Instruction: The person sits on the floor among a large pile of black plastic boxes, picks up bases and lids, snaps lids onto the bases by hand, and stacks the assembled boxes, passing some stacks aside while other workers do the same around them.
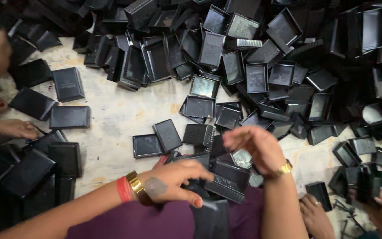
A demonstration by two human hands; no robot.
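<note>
Head view, read from left to right: at the far left edge another person's hand and a bare foot [9,129] show beside flat black rectangular lids [68,84] lying separately on the pale, scuffed floor [111,119]. Near left, more such pieces sit in a low stack [27,170].

The person's left hand [173,181], with a gold bangle and red thread at the wrist, is curled with thumb and fingers closed over a black plastic tray [228,179] held near the lap over purple cloth [155,223]. The tray is a shallow rectangular shell with a ribbed edge; it looks light, thin and stiff, with smooth walls that could slip, so the ribbed rim or the two long edges seem the surest places to pinch. Thin walls would probably flex or crack if squeezed hard across the middle.

The right hand [259,148], wearing a gold watch, hovers just above the tray, blurred; its fingers are bent, but I cannot tell whether they grip anything.

Far and right, a large heap of identical black trays [261,66] lies jumbled, some open side up showing faint embossed marks, no coloured labels visible. At the near right edge another person's hands [376,208] hold similar black parts.
</note>
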